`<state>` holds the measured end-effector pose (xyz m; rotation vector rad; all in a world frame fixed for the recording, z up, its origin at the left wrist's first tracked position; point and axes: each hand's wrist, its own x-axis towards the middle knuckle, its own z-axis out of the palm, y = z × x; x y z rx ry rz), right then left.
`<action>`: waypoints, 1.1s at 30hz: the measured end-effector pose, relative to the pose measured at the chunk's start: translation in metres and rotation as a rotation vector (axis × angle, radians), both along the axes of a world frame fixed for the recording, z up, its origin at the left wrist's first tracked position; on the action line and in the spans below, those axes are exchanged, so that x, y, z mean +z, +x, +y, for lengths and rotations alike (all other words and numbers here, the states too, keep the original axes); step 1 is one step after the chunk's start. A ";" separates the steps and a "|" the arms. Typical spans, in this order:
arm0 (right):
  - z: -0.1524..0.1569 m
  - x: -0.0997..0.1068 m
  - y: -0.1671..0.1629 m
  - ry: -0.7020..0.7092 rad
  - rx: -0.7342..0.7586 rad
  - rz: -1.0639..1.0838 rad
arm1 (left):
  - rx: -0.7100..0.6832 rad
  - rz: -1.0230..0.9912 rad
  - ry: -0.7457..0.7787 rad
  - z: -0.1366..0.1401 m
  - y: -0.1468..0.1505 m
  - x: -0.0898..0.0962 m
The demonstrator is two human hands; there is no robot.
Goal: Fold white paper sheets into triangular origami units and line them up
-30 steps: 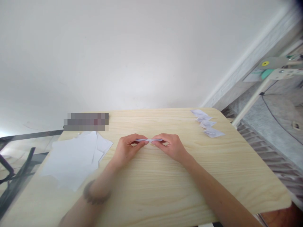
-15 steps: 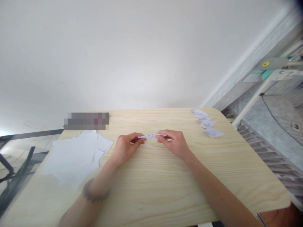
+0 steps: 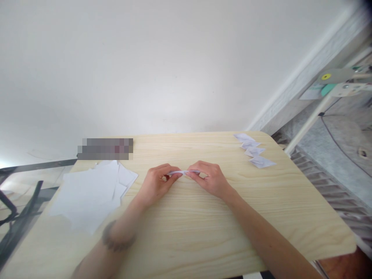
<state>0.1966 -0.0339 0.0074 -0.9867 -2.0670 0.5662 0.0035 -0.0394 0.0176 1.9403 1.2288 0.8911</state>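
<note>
A small folded piece of white paper (image 3: 183, 172) is held above the middle of the table, seen nearly edge-on. My left hand (image 3: 158, 182) pinches its left end between thumb and fingers. At the other end, my right hand (image 3: 209, 178) grips it the same way, the two thumbs close together near the paper's centre. Much of the paper is covered by my fingers. To the right, several folded white paper pieces (image 3: 261, 161) with pointed ends lie in an overlapping row. A spread pile of white paper sheets (image 3: 87, 190) lies left of my left hand.
The light wooden table (image 3: 186, 240) stands against a white wall (image 3: 174, 69). At its back left is a pixelated, blurred-out item (image 3: 104, 149). Beyond the right edge stands a pale metal frame (image 3: 314, 112) with a grey joint. A dark bracelet (image 3: 119, 236) circles my left wrist.
My hands have come closer together along the folded paper, leaving less of it showing between them. The paper sits slightly lower. The row and the pile have stayed put.
</note>
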 end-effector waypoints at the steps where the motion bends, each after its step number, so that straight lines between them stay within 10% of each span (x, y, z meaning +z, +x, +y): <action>1: 0.000 0.000 0.000 0.004 -0.005 -0.001 | 0.010 0.001 -0.007 0.000 0.000 -0.001; 11: 0.002 -0.003 0.002 -0.087 -0.064 0.093 | 0.135 -0.242 -0.256 0.005 -0.004 -0.006; 33: -0.001 -0.005 -0.005 -0.099 -0.010 0.082 | -0.005 -0.035 -0.055 0.001 0.001 -0.002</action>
